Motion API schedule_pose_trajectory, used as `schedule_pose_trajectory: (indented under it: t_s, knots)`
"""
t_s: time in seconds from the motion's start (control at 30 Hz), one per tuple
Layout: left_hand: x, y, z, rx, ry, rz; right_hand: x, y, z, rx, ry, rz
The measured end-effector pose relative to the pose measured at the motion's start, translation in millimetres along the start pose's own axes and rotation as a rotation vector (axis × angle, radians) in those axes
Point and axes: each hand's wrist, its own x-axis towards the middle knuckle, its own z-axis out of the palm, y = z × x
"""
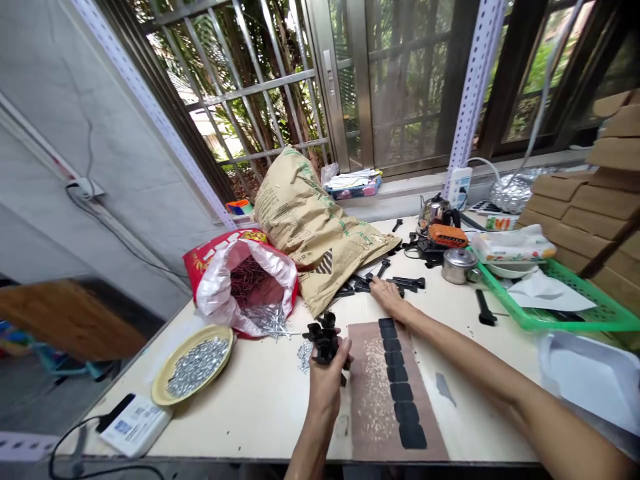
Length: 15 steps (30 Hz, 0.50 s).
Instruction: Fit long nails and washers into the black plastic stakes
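My left hand is closed round a bunch of black plastic parts, held upright above the table near the brown board. My right hand reaches far across the table and rests on a pile of loose black plastic parts beside the brown paper sack; its fingers are curled over them. A row of several black pads lies along the brown board. A small heap of silver screws lies just left of my left hand.
A yellow plate of screws and a red-and-white bag of nails sit at the left. A green basket, a small metal pot, an orange tool and stacked cardboard stand at the right. A white device lies at the front left edge.
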Motion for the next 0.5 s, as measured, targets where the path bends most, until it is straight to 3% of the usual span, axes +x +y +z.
schedule_pose_trajectory:
  t_s: [0.13, 0.27, 0.5]
  knots:
    - [1.7, 1.6, -12.9, 0.066, 0.029, 0.050, -7.3, -4.3, 1.7, -0.003, 0.050, -0.010]
    - [7.7, -0.3, -15.8, -0.004, 0.031, 0.063, -40.5, -23.0, -8.3, 0.063, 0.112, -0.045]
    - [5.3, 2.5, -5.4, -0.043, -0.106, 0.095, -116.6, -84.9, -4.0, 0.662, 0.181, -0.371]
